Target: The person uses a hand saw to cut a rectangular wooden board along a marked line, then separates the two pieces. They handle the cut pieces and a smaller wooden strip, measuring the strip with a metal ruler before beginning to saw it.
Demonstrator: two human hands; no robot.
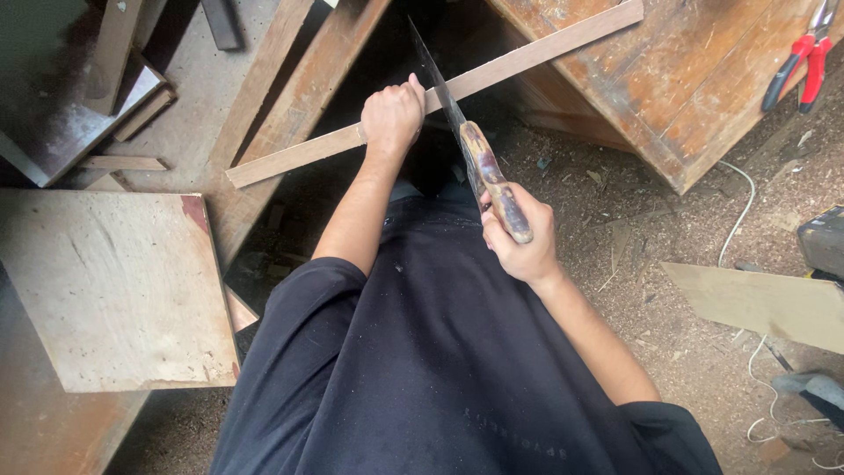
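Left hand (391, 114) fisted around strip (440, 92), knuckles up, gripping just left of the cut. Right hand (520, 239) wrapped tight on saw (479, 167) handle, at 4 o'clock from left hand, close to torso. Blade runs from handle toward 11 o'clock, crossing strip just right of left thumb; tip dark against the gap beyond. Blade on edge, touching strip at the crossing.

Strip: thin, pale, long, slanting from 8 o'clock low-left to 2 o'clock high-right. Right end resting on bench (694, 79); left end on planks (290, 79). Middle spanning a dark gap, directly ahead of body.

Outward:
- Bench at 1–2 o'clock, worn brown top, dusted with sawdust.
- Red pliers (800, 62) on bench, far 2 o'clock corner.
- Square board (114, 281) at 8–9 o'clock, pale, flat.
- Two planks at 11–12 o'clock, leaning parallel under strip's left end.
- Floor at 3–4 o'clock covered in sawdust; white cable (743, 211) snaking across it.
- Flat offcut (765, 303) at 3 o'clock, on floor.
- Black shirt filling bottom centre, flecked with dust.
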